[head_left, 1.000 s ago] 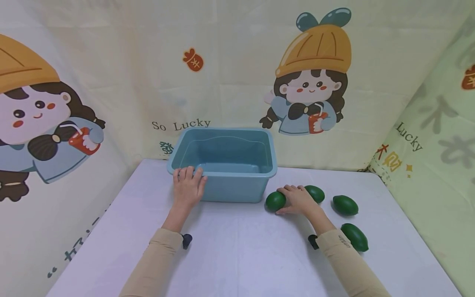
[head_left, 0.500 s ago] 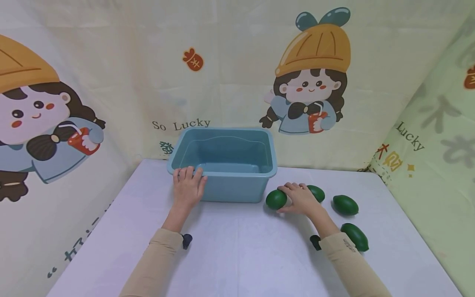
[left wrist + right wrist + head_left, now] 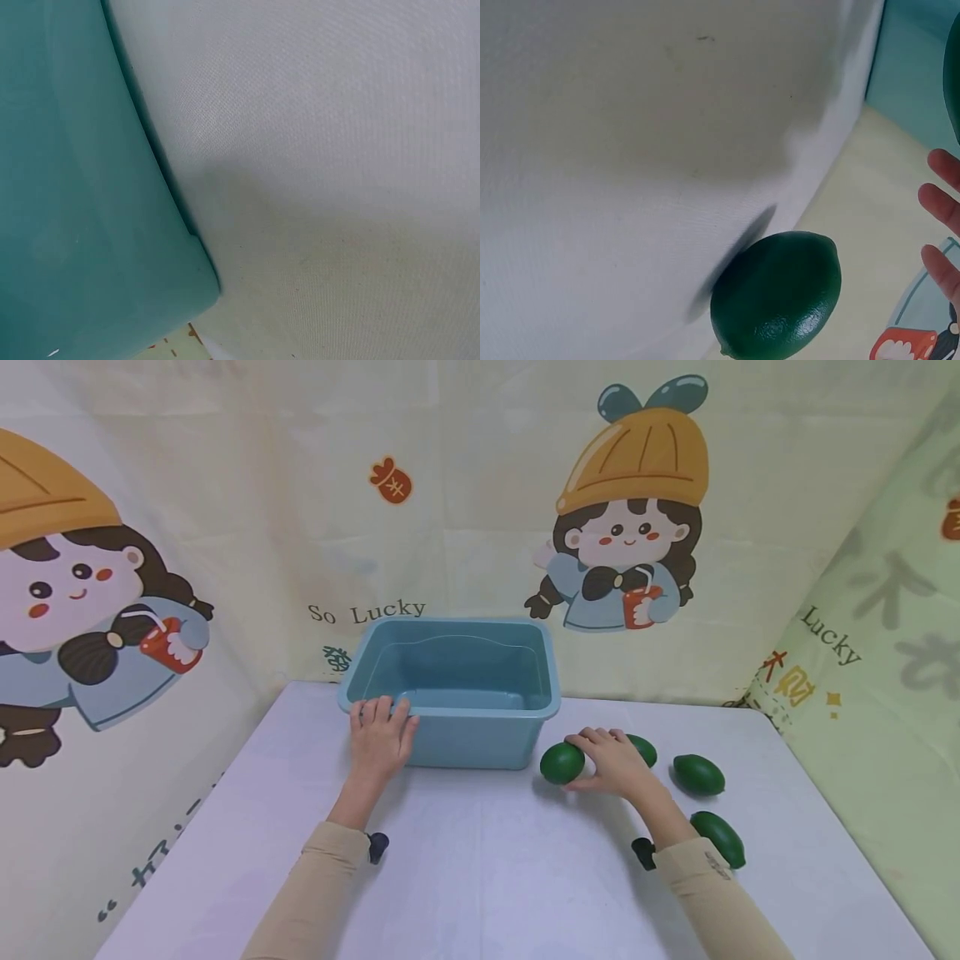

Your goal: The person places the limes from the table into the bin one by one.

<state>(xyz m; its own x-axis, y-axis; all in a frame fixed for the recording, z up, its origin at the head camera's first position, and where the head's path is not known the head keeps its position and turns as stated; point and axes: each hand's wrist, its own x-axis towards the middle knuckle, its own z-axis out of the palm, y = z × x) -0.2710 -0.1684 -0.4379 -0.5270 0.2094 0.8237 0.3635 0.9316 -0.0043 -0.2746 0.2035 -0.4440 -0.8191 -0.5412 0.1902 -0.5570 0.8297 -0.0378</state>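
Teal plastic bin [image 3: 457,689] stands at the far middle of the white table [image 3: 480,877], open side up, nothing visible inside it. Left hand [image 3: 380,739] rests on the bin's near-left corner, fingers laid over the rim; they look straight, not curled round it. The left wrist view shows only the bin's corner [image 3: 82,225] against the tabletop [image 3: 337,150].

Right of the bin, just off its near-right corner, lies a dark green lime [image 3: 562,762] on the table. Right hand [image 3: 617,762] is cupped against this lime's right side, fingers curved over it, thumb low near the tabletop; grasp in place, lime apparently not lifted.

A second lime [image 3: 642,749] sits directly behind the right hand, farther right of the bin and partly hidden. A third lime [image 3: 698,774] lies farther right again, apart from the hand. A fourth lime [image 3: 718,838] lies nearer the person, beside the right sleeve [image 3: 712,893].

The right wrist view shows one lime [image 3: 776,295] on the cloth and fingertips [image 3: 945,214] at the frame edge.
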